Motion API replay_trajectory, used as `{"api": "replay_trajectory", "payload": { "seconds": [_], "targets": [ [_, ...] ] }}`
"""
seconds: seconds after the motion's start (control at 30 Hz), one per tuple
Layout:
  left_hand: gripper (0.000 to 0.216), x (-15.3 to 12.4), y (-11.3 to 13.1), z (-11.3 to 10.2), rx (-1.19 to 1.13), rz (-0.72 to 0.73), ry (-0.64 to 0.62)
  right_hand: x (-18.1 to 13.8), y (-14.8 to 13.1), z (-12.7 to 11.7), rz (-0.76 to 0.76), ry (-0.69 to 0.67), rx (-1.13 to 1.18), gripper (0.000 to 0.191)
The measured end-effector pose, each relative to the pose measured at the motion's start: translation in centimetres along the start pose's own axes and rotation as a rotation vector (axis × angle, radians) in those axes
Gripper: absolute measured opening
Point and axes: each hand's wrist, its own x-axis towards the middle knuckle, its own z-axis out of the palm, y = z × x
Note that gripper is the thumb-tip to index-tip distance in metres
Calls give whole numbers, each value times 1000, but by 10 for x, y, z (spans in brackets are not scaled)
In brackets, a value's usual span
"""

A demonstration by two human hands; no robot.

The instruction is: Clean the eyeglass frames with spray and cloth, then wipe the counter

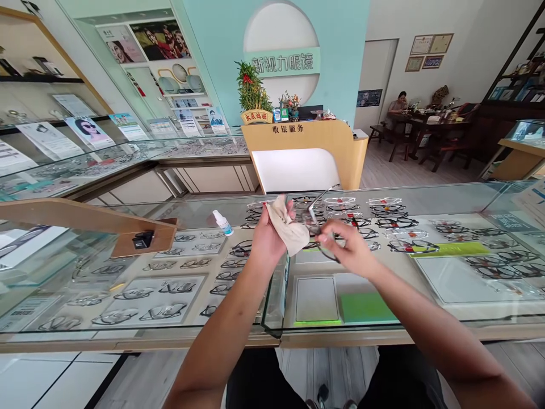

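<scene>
My left hand (269,234) is closed around a beige cleaning cloth (290,228), which hangs from the fingers over the glass counter. Beside it, my right hand (346,245) pinches a pair of eyeglasses (314,215), one temple pointing up and away to the right. One lens is next to the cloth; whether they touch is hard to make out. A small white bottle (222,222) with a blue label stands on the glass top to the left of my hands.
Below the glass top of the counter (281,336) lie rows of eyeglass frames (413,246). A wooden stand (140,228) holding a small black box is at left. Beyond are a cashier desk (353,153) and a person (399,103) seated at a table.
</scene>
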Motion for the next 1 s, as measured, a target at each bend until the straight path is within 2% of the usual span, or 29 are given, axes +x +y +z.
{"api": "replay_trajectory", "payload": {
  "seconds": [0.07, 0.13, 0.2, 0.3, 0.37, 0.43, 0.57, 0.7, 0.77, 0.87, 0.93, 1.0],
  "targets": [
    [44, 1, -3, -6, 106, 59, -55, 3, 2, -16, 147, 64, 252, 38],
    [44, -2, -12, -10, 331, 218, -106, 5, 6, -29, 248, 85, 394, 42],
    [48, -8, -24, -11, 640, 488, -145, 6, 10, -38, 294, 59, 470, 42],
    [82, -19, -33, -4, 1083, 911, -230, 11, 7, -50, 302, -70, 521, 38],
    [94, -24, -30, 9, 1286, 1089, -295, 17, -3, -62, 281, -168, 512, 36],
    [96, -26, -18, 27, 1401, 1208, -350, 27, -18, -76, 249, -228, 474, 36],
    [90, -26, 12, 68, 1488, 1351, -408, 50, -53, -108, 172, -313, 383, 36],
    [86, -30, 30, 102, 1500, 1540, -372, 64, -85, -133, 91, -365, 284, 37],
    [84, -33, 33, 114, 1485, 1627, -322, 65, -101, -138, 18, -289, 221, 41],
    [81, -35, 36, 121, 1377, 1690, -232, 58, -125, -135, -135, 37, 60, 45],
    [79, -34, 37, 119, 1268, 1725, -150, 49, -136, -128, -216, 263, -105, 38],
    [79, -32, 39, 114, 1202, 1712, -45, 40, -142, -118, -252, 397, -290, 33]
  ]
}}
